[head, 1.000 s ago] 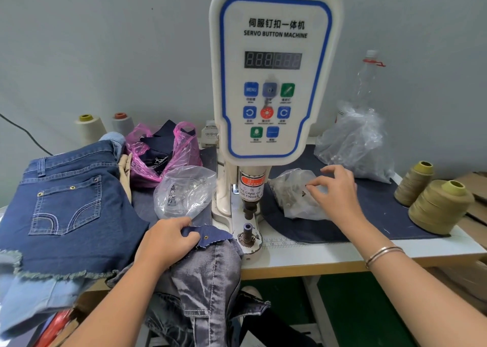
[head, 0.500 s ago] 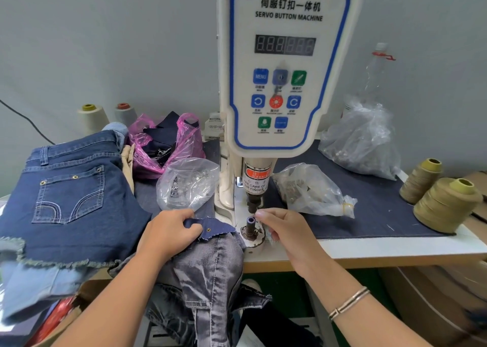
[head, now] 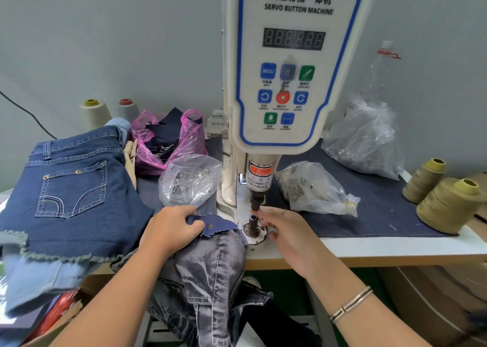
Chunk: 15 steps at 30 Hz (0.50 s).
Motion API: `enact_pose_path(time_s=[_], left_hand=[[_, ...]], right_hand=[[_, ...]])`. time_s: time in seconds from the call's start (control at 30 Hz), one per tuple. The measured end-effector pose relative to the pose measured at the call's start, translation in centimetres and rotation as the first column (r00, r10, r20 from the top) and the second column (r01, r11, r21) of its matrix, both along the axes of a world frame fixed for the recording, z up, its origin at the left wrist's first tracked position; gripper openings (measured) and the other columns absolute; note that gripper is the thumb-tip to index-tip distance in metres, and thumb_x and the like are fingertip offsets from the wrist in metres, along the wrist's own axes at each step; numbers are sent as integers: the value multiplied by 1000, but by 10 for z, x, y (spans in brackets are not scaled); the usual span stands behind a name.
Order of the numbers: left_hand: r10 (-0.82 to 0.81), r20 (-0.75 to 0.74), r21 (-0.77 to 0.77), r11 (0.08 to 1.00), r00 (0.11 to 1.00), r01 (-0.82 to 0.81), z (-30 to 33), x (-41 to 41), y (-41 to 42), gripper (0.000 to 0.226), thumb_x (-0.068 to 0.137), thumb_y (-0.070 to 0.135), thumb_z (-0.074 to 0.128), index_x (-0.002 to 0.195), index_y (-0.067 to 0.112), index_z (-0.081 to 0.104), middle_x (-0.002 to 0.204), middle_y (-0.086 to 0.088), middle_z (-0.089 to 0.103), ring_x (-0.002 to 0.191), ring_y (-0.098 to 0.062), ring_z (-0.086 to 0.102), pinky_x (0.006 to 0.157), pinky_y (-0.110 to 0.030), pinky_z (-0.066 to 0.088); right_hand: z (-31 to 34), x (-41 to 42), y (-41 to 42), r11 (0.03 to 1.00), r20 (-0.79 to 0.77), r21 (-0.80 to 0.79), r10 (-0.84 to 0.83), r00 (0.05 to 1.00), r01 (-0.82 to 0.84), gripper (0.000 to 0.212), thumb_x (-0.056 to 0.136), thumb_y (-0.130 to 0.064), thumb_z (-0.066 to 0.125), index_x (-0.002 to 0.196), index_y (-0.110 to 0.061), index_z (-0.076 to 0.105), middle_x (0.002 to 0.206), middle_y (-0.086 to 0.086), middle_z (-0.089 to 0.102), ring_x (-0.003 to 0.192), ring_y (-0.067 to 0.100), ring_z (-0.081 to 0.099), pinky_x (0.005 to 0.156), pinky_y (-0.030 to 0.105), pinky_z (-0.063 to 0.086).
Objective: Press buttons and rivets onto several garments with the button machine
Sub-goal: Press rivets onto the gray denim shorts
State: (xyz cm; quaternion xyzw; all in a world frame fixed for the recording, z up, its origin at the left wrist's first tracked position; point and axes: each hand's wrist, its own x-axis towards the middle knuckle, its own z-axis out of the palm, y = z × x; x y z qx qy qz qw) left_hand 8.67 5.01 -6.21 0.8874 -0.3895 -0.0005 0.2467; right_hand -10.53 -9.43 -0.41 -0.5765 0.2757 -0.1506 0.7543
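A left hand (head: 171, 228) is gripping a denim flap (head: 213, 221) beside the button machine (head: 292, 65) while right fingertips (head: 263, 211), loosely extended, are touching its lower post (head: 253, 221).

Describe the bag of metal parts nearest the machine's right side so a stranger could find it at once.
Start at the white servo button machine. Just right of its press head, on the dark cloth, lies a small clear bag. Unlike the bigger crumpled bag behind it, its neck is tied with a yellow band.
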Motion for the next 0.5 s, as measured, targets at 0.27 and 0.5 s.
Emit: enact_pose_path(time_s=[0.27, 0.5], left_hand=[[-1, -4, -1, 1000, 1000, 1, 2, 0, 0, 29, 64, 44, 45, 60, 16, 37, 51, 0, 44, 54, -13, 43, 49, -29, 32], [5, -6, 6, 1000, 1000, -5, 2, 0, 0, 30, 63, 44, 44, 61, 15, 39, 51, 0, 44, 54, -12, 43, 49, -29, 31]], right_hand=[[13, -6, -3, 989, -83, 136, 76, 994, -64, 35, 45, -34, 77, 76, -18, 79, 112, -3, 67, 112, 15, 51, 102, 39, 18], [15, -6, 1, 977, -106, 213, 51, 993, -27, 27, 54, -26, 77, 80, -16, 78, 107, -7, 70, 111, 10, 51, 100, 39, 14]])
